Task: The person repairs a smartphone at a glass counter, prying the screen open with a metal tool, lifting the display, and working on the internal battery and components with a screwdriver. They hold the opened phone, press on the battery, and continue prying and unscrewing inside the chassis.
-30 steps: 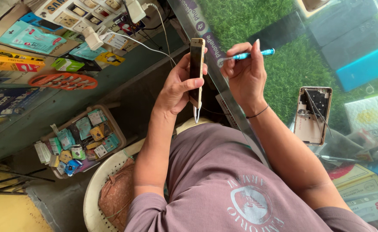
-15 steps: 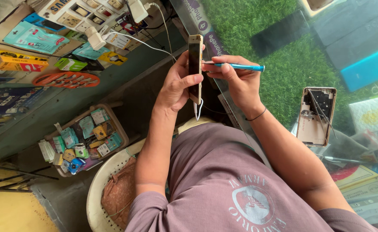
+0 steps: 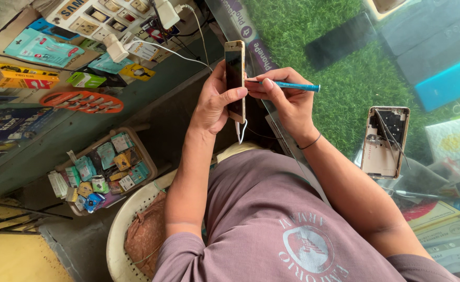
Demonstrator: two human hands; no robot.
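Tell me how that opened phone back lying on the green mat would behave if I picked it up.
The opened phone back looks like a thin, stiff shell, so probably light. Its exposed insides and loose-looking strips suggest it is fragile. Lying flat on the green mat, it seems unlikely to roll or slide.

A gold-edged, dark-screened phone is showing; the tool is looking bright blue; green turf is lying beneath; the shirt is appearing mauve.

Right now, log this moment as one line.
left hand: grips gold phone upright | right hand: holds blue tool, tip at phone's edge | opened phone shell: lies on green mat
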